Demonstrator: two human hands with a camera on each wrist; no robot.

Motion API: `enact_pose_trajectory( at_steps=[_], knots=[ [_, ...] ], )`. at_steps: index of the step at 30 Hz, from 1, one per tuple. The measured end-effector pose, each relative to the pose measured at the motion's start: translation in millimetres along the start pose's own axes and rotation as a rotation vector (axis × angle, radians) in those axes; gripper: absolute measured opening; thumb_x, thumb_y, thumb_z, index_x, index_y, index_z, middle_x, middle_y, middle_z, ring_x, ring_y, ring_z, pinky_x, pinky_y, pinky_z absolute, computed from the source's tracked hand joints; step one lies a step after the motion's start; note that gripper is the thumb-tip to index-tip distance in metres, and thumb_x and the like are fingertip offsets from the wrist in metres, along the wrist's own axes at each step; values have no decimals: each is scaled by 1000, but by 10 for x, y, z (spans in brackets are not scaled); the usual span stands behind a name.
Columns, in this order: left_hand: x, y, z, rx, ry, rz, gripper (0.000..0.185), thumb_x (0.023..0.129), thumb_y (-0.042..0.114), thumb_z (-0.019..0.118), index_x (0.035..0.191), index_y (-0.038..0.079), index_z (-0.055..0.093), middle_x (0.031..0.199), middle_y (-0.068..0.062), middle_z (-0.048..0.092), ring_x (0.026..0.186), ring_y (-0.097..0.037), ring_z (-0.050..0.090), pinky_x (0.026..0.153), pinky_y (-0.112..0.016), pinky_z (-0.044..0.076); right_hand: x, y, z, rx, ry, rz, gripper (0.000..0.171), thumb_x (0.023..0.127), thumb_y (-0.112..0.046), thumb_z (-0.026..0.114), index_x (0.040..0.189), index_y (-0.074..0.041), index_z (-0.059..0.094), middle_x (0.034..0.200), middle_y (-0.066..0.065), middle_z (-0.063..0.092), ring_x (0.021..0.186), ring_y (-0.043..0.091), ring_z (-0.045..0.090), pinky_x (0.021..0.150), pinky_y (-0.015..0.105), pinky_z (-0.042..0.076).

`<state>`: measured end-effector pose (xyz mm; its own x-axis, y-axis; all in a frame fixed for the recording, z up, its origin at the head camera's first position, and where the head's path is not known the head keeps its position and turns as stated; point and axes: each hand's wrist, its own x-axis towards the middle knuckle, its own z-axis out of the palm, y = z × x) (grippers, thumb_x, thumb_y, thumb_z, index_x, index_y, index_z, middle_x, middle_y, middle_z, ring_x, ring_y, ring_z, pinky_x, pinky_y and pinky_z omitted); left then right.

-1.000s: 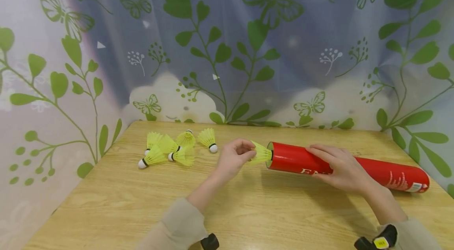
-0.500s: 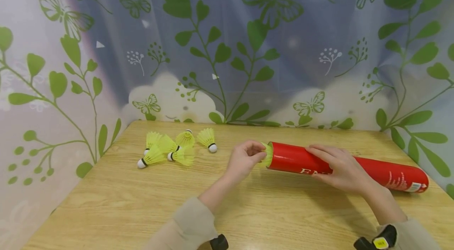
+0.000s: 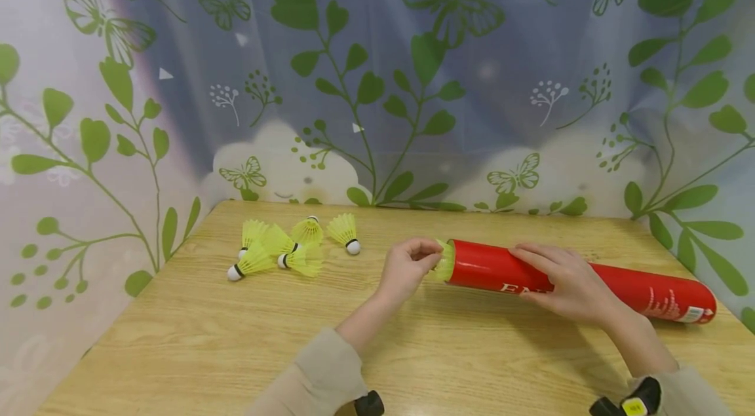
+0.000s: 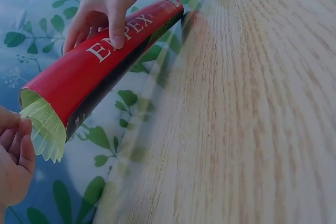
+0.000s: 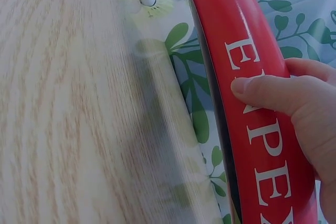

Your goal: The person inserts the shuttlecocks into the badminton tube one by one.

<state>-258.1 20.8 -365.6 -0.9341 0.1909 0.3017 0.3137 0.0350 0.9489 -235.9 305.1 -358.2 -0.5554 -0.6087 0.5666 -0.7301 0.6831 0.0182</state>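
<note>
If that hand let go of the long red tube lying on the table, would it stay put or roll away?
It would probably roll: the long red cardboard tube is round and lies on its side on the smooth wooden table, steadied by the right hand. It likely feels light, holding only feathery yellow shuttlecocks. Its open end may dent if squeezed.

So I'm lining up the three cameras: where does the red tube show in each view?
Head: red tube lies right of centre on the table.
Left wrist: it runs from lower left to top centre.
Right wrist: it runs down the right side.
Shared landmark: the right hand holding it.
</note>
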Motion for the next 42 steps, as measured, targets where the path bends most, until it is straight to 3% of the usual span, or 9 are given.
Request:
enact_pose_trajectory(
  at_steps=[7, 13, 20, 22, 26, 29, 34, 36, 42],
  knots=[
    [-1, 4, 8, -41, 10, -23, 20, 82, -2, 66, 101, -6, 59, 86, -15, 66, 67, -9, 57, 59, -22, 48, 1, 1, 1, 0, 4, 1, 75, 62, -25, 85, 129, -13, 55, 121, 9, 58, 104, 29, 55, 80, 51, 42],
    [-32, -11, 7, 5, 9, -29, 12, 83, 2, 66, 93, -4, 64, 80, -9, 66, 63, -8, 56, 65, -38, 53, -13, 11, 7, 12, 14, -10, 64, 75, -41, 76, 128, -13, 55, 121, 10, 58, 104, 29, 55, 79, 51, 42],
    [-37, -30, -3, 5, 16, -6, 10, 84, 1, 65, 92, -5, 67, 80, -9, 66, 61, -6, 55, 56, -20, 46, -9, -2, 7, -1, 9, 1, 76, 60, -22, 85, 129, -13, 54, 121, 10, 58, 104, 29, 55, 80, 51, 41],
    [-32, -23, 0, 3, 14, -10, 10, 84, 1, 64, 92, -4, 67, 80, -9, 66, 61, -6, 55, 56, -19, 45, -5, 1, 4, 3, 12, -2, 72, 65, -27, 84, 129, -13, 55, 121, 10, 58, 104, 29, 55, 80, 51, 41],
    [-17, -13, 16, 1, 17, -24, 10, 84, 1, 64, 92, -4, 67, 80, -8, 66, 62, -7, 55, 57, -21, 47, -1, 1, 6, 10, 16, -2, 64, 81, -56, 61, 129, -12, 55, 121, 11, 58, 104, 30, 55, 80, 51, 41],
    [-9, -10, 34, -2, 24, -24, 9, 84, 2, 65, 91, -4, 67, 79, -8, 66, 62, -8, 55, 58, -22, 48, 1, -4, 3, 13, 14, 6, 67, 83, -61, 49, 129, -13, 55, 121, 10, 58, 104, 30, 55, 80, 52, 41],
    [-21, -1, 74, 25, 18, 6, 7, 84, 0, 65, 90, -3, 68, 79, -9, 66, 64, -7, 56, 59, -20, 48, 1, -8, -7, 5, 5, 11, 71, 66, -30, 84, 129, -12, 55, 121, 10, 58, 105, 29, 54, 81, 52, 41],
    [-27, -3, 91, 38, 16, 18, 7, 84, 0, 65, 89, -3, 68, 80, -8, 67, 64, -7, 56, 59, -19, 48, 2, -12, -6, 4, 3, 13, 79, 57, -18, 87, 129, -12, 55, 121, 11, 57, 106, 29, 54, 81, 52, 41],
    [-25, -14, 137, 47, 21, 51, 6, 83, -2, 65, 88, -3, 68, 79, -10, 67, 62, -7, 57, 59, -19, 49, 1, -9, -4, 4, -11, 33, 78, 58, -19, 86, 129, -13, 55, 121, 11, 57, 105, 30, 53, 82, 53, 40]
  ],
)
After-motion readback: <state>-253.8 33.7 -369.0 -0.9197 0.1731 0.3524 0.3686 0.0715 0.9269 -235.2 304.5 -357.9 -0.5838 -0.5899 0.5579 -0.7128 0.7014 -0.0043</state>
